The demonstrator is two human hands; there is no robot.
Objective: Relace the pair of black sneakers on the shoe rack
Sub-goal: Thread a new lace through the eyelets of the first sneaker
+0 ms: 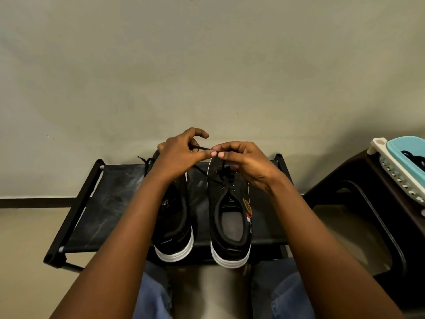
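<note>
I see a plain grey-green wall point(207, 65) filling the upper frame, with a dark baseboard strip point(36, 202) at mid-left above pale floor point(23, 249). At right stands a dark brown plastic stool point(340, 180), and a teal-and-white slotted basket point(395, 173) rests on it.

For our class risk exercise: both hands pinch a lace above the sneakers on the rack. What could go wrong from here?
The heel of the right sneaker overhangs the front of the rack, so tugging the lace might tip it off. The left hand and right hand pinch the lace by fingertips only; it could slip free.
</note>
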